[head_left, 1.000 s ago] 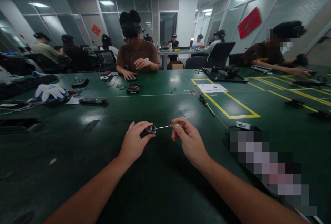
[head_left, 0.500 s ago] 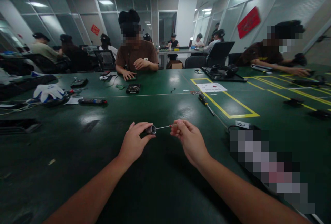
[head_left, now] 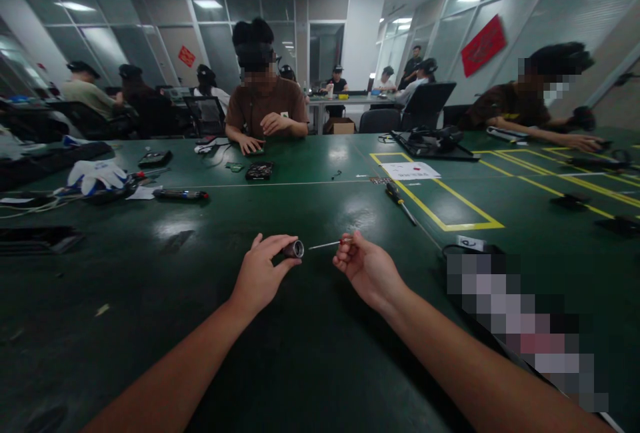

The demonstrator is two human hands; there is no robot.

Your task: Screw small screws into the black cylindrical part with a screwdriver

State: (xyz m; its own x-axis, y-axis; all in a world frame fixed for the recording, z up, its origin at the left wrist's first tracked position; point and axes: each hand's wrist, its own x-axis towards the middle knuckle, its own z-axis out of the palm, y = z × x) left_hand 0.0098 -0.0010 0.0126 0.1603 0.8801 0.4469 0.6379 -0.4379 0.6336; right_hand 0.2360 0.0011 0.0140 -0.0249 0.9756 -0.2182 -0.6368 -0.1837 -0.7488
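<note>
Centrally: one short dark metal cylinder (head_left: 295, 249), hollow, its bright ring-shaped rim turned rightward, held over the green table (head_left: 150, 319) by the person's left hand (head_left: 260, 273), thumb below and fingers above, spread only as wide as the barrel. One slim screwdriver (head_left: 326, 244), thin bare shaft, red at the front of the handle, in the grip of the right hand (head_left: 367, 266), whose fingers fold in around the handle and hide most of it; shaft nearly level, tip pointing left, near the cylinder's mouth and apart from it. Beyond the right hand: one larger screwdriver (head_left: 399, 201), yellow-and-black handle, lying flat beside a yellow tape rectangle (head_left: 475, 226); one printed white sheet (head_left: 410, 171), at the far part of that rectangle; one black tray (head_left: 463, 154), bearing dark gear (head_left: 437, 137). To the left: white gloves (head_left: 97, 176) with blue parts, heaped; one dark pen-shaped tool (head_left: 181, 195), next to a white paper scrap (head_left: 143, 193); one black boxed part (head_left: 259, 171), a small green board (head_left: 234, 167) just beside it. To the right: one long item (head_left: 505, 306), mostly pixelated, with a white tag (head_left: 470, 243) at its far end. Opposite: one co-worker (head_left: 265, 109), brown shirt; a second person (head_left: 515, 106), also in brown, at far right.
</note>
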